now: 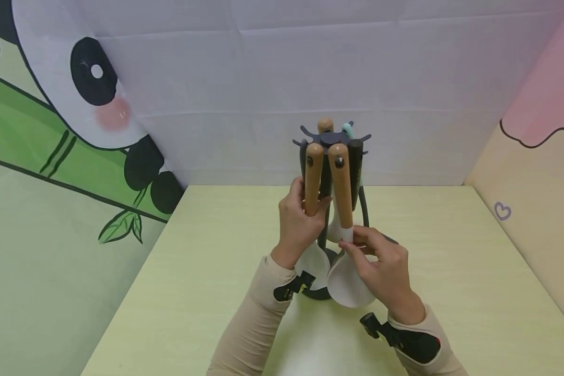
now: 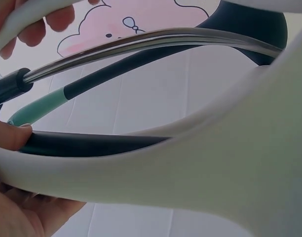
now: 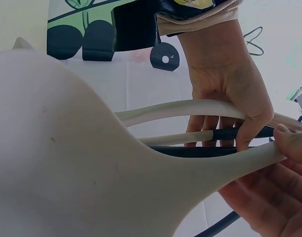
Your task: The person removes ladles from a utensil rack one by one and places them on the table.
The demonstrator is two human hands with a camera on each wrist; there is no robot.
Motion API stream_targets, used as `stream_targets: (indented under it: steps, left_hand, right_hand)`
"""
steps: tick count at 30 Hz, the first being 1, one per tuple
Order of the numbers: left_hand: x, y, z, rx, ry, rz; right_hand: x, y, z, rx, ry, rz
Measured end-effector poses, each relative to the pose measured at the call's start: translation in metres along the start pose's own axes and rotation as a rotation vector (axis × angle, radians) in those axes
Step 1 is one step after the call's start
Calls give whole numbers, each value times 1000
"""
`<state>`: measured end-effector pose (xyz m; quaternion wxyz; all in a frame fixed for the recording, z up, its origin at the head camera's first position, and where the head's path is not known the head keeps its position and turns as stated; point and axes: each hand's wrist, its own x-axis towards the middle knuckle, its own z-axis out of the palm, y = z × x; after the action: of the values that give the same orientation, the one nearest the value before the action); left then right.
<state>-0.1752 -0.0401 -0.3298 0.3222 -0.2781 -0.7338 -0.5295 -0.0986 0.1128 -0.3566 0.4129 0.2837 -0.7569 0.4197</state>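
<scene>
A dark utensil stand point(image 1: 330, 138) with a hooked top carries several kitchen utensils. At its front right hangs a white utensil with a broad rounded head point(image 1: 350, 282) and a wooden handle point(image 1: 340, 183). My right hand point(image 1: 380, 263) pinches its white neck just below the wood. My left hand point(image 1: 301, 224) wraps the neck of the front-left wooden-handled utensil point(image 1: 313, 177), thumb toward the stand's dark pole. That utensil's white head point(image 1: 315, 266) hangs below my wrist. In the right wrist view the round white head point(image 3: 67, 148) fills much of the left side.
Dark handles point(image 1: 355, 172) and another wooden handle point(image 1: 326, 124) surround the stand. In the left wrist view, a utensil with a mint-tipped handle point(image 2: 42, 106) hangs behind. The stand's dark round base point(image 1: 317, 295) sits on the pale table point(image 1: 207, 261), in front of a white backdrop point(image 1: 244, 94).
</scene>
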Motion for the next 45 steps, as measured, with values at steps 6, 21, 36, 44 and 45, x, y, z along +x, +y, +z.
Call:
stream_targets:
  steps: [6,21,36,44,45]
  left_hand:
    - [0,-1,-1,4,-2,-11]
    - [-1,-1,-1,-6,1,-11]
    - [0,0,-3,-21,11,-25]
    - [0,-1,-4,-23,12,-21]
    - [0,-1,-4,-24,11,-22]
  right_hand:
    - [-2,-4,-2,4,-14,-3]
    - [-9,-7,-10,-52,87,-63]
    - [-8,-4,-32,-87,117,56]
    - [-12,5,-46,-139,137,82]
    - [-12,6,-47,-152,141,94]
